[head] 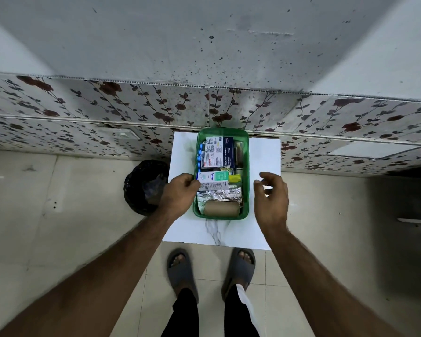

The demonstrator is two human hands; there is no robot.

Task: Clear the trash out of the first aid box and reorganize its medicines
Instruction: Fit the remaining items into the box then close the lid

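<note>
A green plastic box (247,166) stands on a white marble-patterned table (263,215). Inside lie a white-and-green medicine carton (214,181), a white carton (214,152), a dark blue dressings box (229,152), a blue blister strip (200,154), crumpled foil strips (219,196), a yellow sachet (235,178) and a brown bandage roll (221,208). My left hand (180,190) grips the left end of the white-and-green carton at the box's left wall. To the right of the box my right hand (271,193) hovers with fingers apart and nothing in it.
A black-lined trash bin (145,186) stands on the floor left of the table. A floral-tiled wall (83,113) rises just behind the table. My feet in grey slippers (180,271) stand on the tiled floor at the table's near edge.
</note>
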